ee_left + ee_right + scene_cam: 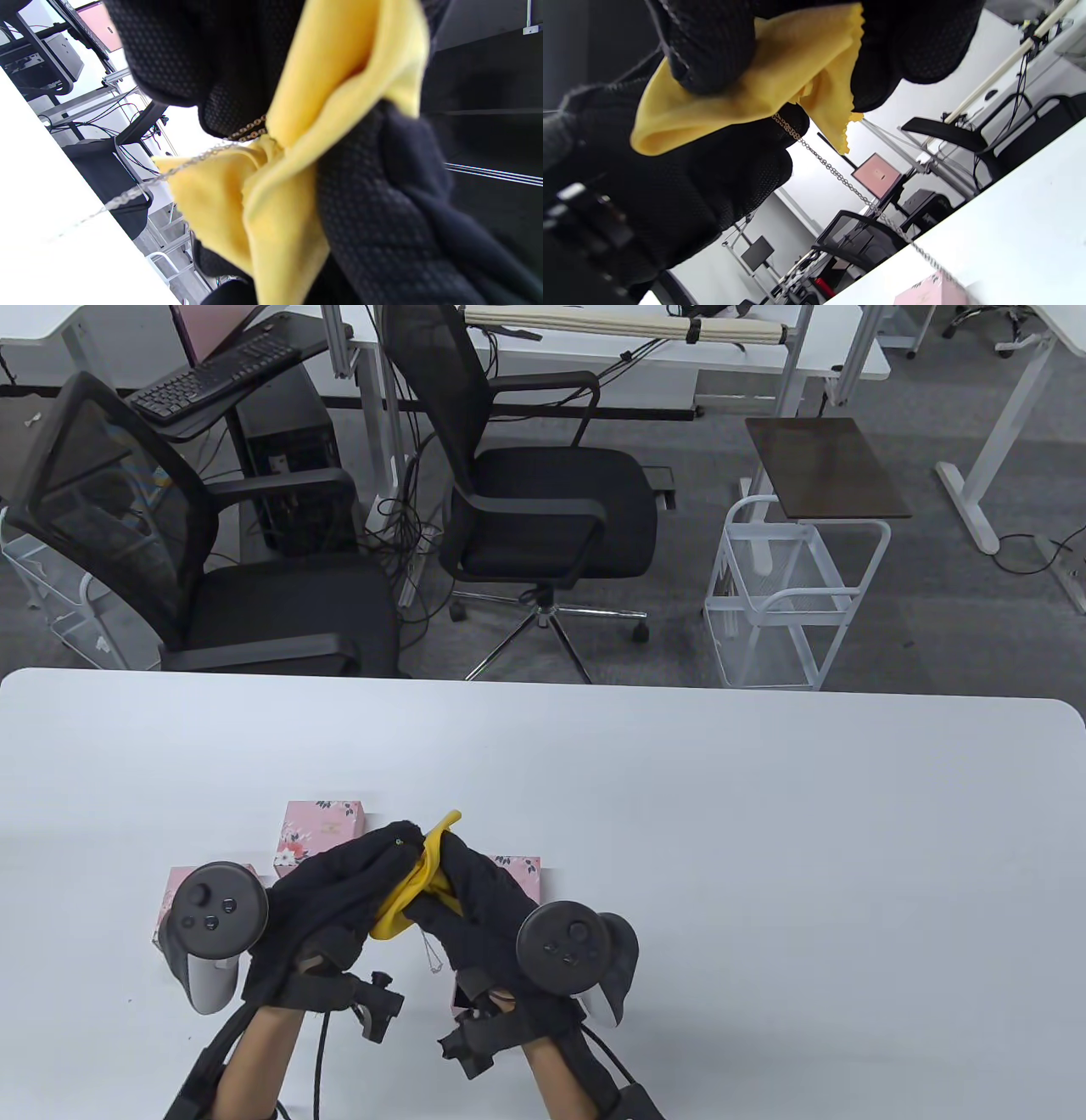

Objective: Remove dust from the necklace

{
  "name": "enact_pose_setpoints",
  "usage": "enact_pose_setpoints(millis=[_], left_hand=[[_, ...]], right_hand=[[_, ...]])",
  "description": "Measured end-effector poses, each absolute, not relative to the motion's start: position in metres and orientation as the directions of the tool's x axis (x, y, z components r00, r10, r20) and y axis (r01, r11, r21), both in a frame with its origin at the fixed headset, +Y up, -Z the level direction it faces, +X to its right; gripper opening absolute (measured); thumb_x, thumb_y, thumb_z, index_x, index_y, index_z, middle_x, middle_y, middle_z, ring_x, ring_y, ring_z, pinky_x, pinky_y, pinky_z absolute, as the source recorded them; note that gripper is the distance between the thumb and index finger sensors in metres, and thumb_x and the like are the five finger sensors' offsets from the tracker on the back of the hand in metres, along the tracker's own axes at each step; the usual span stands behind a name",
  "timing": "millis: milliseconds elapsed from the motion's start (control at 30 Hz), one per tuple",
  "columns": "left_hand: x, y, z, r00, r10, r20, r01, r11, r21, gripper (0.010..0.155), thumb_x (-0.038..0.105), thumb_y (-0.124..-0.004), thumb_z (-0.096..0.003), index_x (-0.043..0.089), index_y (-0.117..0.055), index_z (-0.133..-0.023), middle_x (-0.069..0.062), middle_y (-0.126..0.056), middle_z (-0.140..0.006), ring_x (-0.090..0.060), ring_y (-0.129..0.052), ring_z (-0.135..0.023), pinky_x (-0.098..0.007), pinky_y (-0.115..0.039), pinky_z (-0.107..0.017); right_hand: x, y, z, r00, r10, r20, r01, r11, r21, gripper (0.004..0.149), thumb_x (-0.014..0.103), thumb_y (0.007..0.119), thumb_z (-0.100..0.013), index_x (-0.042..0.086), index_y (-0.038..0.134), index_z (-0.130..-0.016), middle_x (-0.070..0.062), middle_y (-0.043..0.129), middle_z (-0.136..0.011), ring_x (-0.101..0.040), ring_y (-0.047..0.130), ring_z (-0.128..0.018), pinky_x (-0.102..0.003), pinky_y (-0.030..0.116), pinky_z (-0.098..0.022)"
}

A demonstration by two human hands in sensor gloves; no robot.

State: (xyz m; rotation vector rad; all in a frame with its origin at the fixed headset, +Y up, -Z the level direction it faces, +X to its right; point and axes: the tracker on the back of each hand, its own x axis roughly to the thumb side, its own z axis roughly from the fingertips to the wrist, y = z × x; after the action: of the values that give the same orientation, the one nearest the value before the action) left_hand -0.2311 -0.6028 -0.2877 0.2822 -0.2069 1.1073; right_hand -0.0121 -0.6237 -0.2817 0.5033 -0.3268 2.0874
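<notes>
Both hands up over the table [764, 814]. Left hand [339, 891] pinches necklace [835, 173] top; chain hangs straight down below the grips. Right hand [475, 899] pinches yellow cloth [416, 882] around chain, nearer for wiping down.

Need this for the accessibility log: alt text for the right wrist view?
Black-gloved fingers pinch a folded yellow cloth around a thin silver necklace chain, which hangs diagonally toward a white table. A pink floral box sits at the bottom edge; office chairs behind.
</notes>
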Motion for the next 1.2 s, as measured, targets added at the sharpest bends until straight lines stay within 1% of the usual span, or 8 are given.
enact_pose_setpoints(millis=[233, 367, 500, 667, 800, 867, 1033, 1200], left_hand=[[-0.215, -0.602, -0.281, 0.474, 0.817, 0.329, -0.880, 0.455, 0.138, 0.041, 0.050, -0.087, -0.0518, 0.028, -0.092, -0.087, -0.005, -0.098, -0.089, -0.026, -0.098, -0.079, -0.045, -0.086, -0.056], [-0.207, -0.606, -0.279, 0.436, 0.838, 0.329, -0.896, 0.437, 0.074, 0.041, 0.050, -0.087, -0.0525, 0.029, -0.091, -0.088, -0.006, -0.090, -0.099, -0.029, -0.089, -0.090, -0.049, -0.079, -0.064], [-0.205, -0.606, -0.279, 0.499, 0.799, 0.336, -0.863, 0.491, 0.118, 0.041, 0.050, -0.086, -0.0526, 0.030, -0.091, -0.087, -0.008, -0.076, -0.111, -0.035, -0.074, -0.102, -0.056, -0.068, -0.070], [-0.207, -0.606, -0.280, 0.435, 0.828, 0.354, -0.895, 0.441, 0.069, 0.040, 0.049, -0.086, -0.0524, 0.031, -0.091, -0.088, -0.008, -0.076, -0.112, -0.036, -0.073, -0.102, -0.057, -0.067, -0.071], [-0.209, -0.602, -0.277, 0.452, 0.808, 0.377, -0.886, 0.454, 0.090, 0.040, 0.049, -0.087, -0.0519, 0.030, -0.092, -0.086, -0.006, -0.082, -0.108, -0.034, -0.078, -0.100, -0.057, -0.068, -0.070], [-0.210, -0.598, -0.275, 0.468, 0.792, 0.393, -0.878, 0.466, 0.107, 0.039, 0.049, -0.087, -0.0516, 0.030, -0.093, -0.086, -0.005, -0.085, -0.106, -0.033, -0.080, -0.099, -0.056, -0.069, -0.070], [-0.211, -0.592, -0.271, 0.512, 0.759, 0.402, -0.855, 0.496, 0.153, 0.039, 0.049, -0.088, -0.0507, 0.031, -0.095, -0.084, -0.004, -0.094, -0.098, -0.027, -0.092, -0.088, -0.052, -0.077, -0.064], [-0.213, -0.587, -0.266, 0.549, 0.727, 0.413, -0.832, 0.521, 0.190, 0.038, 0.049, -0.088, -0.0506, 0.030, -0.096, -0.083, -0.004, -0.098, -0.093, -0.025, -0.095, -0.084, -0.050, -0.080, -0.062]], right_hand=[[-0.017, -0.624, -0.273, -0.529, 0.730, 0.432, -0.841, -0.518, -0.155, 0.067, 0.035, 0.086, -0.056, 0.003, 0.060, -0.109, -0.030, 0.071, -0.103, -0.049, 0.083, -0.080, -0.059, 0.071, -0.061], [-0.016, -0.627, -0.272, -0.530, 0.749, 0.398, -0.848, -0.480, -0.226, 0.065, 0.034, 0.087, -0.056, 0.003, 0.063, -0.107, -0.030, 0.073, -0.102, -0.048, 0.084, -0.078, -0.058, 0.072, -0.060], [-0.014, -0.632, -0.276, -0.493, 0.786, 0.372, -0.869, -0.457, -0.187, 0.053, 0.033, 0.086, -0.058, 0.006, 0.071, -0.101, -0.029, 0.074, -0.101, -0.047, 0.085, -0.078, -0.057, 0.072, -0.060], [-0.009, -0.631, -0.283, -0.408, 0.819, 0.404, -0.906, -0.418, -0.067, 0.046, 0.030, 0.080, -0.062, 0.009, 0.068, -0.101, -0.029, 0.074, -0.102, -0.048, 0.084, -0.079, -0.058, 0.071, -0.060], [-0.007, -0.621, -0.283, -0.445, 0.774, 0.451, -0.866, -0.500, 0.004, 0.045, 0.027, 0.075, -0.064, 0.005, 0.063, -0.102, -0.024, 0.082, -0.092, -0.042, 0.090, -0.070, -0.056, 0.075, -0.058], [-0.005, -0.615, -0.282, -0.481, 0.734, 0.479, -0.837, -0.547, -0.001, 0.045, 0.026, 0.074, -0.064, 0.004, 0.063, -0.102, -0.023, 0.085, -0.088, -0.039, 0.092, -0.066, -0.054, 0.076, -0.057], [-0.004, -0.609, -0.279, -0.476, 0.731, 0.489, -0.838, -0.546, 0.000, 0.046, 0.023, 0.075, -0.064, 0.002, 0.064, -0.104, -0.022, 0.087, -0.085, -0.039, 0.092, -0.064, -0.056, 0.075, -0.057], [-0.003, -0.609, -0.277, -0.507, 0.726, 0.464, -0.836, -0.546, -0.059, 0.043, 0.031, 0.080, -0.062, 0.007, 0.073, -0.097, -0.016, 0.092, -0.077, -0.035, 0.095, -0.057, -0.052, 0.078, -0.053]])
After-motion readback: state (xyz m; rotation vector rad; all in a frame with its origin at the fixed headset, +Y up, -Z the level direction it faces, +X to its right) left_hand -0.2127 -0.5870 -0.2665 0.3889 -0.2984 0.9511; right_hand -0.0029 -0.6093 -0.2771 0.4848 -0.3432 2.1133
